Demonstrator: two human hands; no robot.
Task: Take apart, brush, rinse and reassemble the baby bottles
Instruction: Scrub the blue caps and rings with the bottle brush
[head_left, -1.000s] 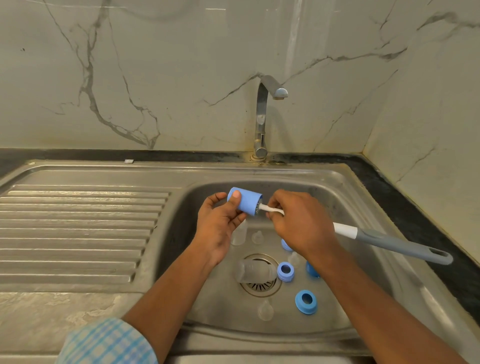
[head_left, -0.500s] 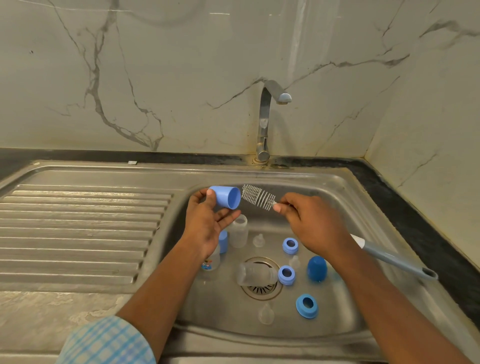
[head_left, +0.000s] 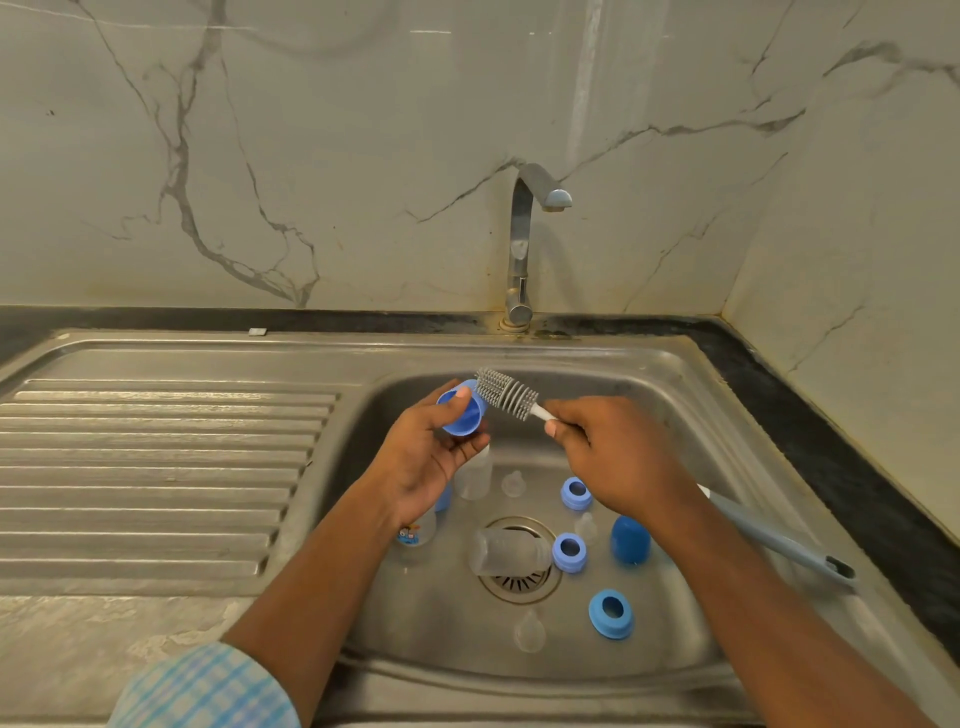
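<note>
Mid-frame: L hand (head_left: 421, 467) is gripping blue cap (head_left: 460, 413); R hand (head_left: 618, 457) is pinching brush (head_left: 506, 392) neck. Best: rotating cap while scrubbing.

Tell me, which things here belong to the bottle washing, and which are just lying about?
Job: blue cap in left hand, brush in right hand, clear bottles, blue rings, dark blue cap, teats, sink, tap.
Idle: draining board, white scrap behind it.

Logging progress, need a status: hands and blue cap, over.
Left hand holds blue cap. Right hand grips brush, bristles outside cap, beside it. Rings, teats, bottles loose in sink. Nothing blocking.
</note>
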